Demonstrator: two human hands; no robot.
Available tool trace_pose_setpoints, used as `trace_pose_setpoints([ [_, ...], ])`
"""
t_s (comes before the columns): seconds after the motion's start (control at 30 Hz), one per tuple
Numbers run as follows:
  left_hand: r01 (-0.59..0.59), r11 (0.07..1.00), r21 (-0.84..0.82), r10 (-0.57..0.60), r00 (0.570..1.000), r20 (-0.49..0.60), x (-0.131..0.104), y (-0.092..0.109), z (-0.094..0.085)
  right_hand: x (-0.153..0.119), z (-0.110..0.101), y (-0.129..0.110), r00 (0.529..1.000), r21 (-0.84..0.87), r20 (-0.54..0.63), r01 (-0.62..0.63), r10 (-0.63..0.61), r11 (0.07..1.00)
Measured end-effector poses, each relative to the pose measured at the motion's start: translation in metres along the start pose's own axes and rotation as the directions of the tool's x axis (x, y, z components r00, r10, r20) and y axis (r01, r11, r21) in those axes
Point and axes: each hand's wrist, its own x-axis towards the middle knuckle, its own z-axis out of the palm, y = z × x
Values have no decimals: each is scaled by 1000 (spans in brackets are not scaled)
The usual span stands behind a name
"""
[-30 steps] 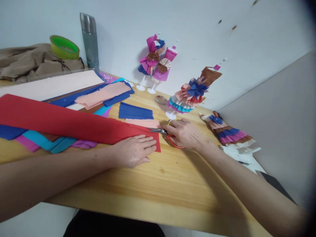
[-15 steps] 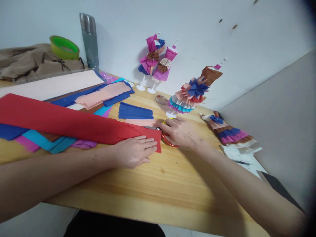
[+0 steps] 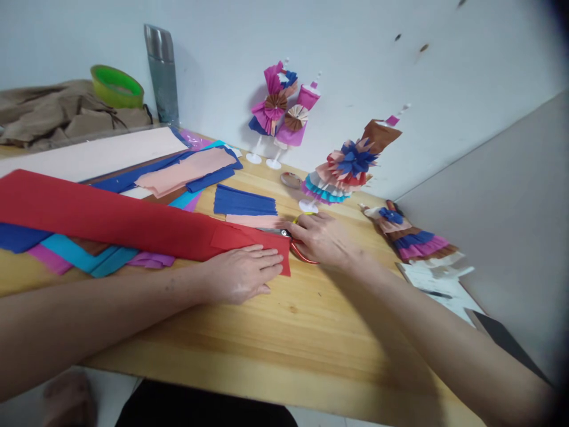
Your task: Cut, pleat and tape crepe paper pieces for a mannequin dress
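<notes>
A long strip of red crepe paper (image 3: 133, 216) runs from the left edge to the middle of the table. Over its right end lies a smaller red piece (image 3: 229, 235). My left hand (image 3: 249, 271) rests flat on that end, fingers stretched out and pressing the paper down. My right hand (image 3: 317, 237) is wrapped round the handles of scissors (image 3: 304, 255), one red and one yellow handle showing. The blades lie along the far edge of the red paper, partly hidden by it. Just beyond are a blue pleated strip (image 3: 245, 200) and a thin pink strip (image 3: 255, 220).
Paper-dressed mannequins (image 3: 351, 160) stand along the wall, and another dressed figure (image 3: 409, 237) lies at the right. A tape roll (image 3: 291, 179), a flask (image 3: 162, 77), a green bowl (image 3: 116, 88), brown cloth (image 3: 57, 112) and a notebook (image 3: 440, 296) lie around.
The smaller red piece now lies flatter, its left edge showing more clearly on the strip. The red scissor handle has shifted slightly inward. A blurred shape has appeared below the table at lower left.
</notes>
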Motion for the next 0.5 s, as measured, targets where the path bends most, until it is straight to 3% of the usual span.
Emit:
trace_pose_setpoints([
  [0.5,-23,999,32,23,1000,-18,1,1,-2,7,7,-2,999,54,-40,21,-19,998],
])
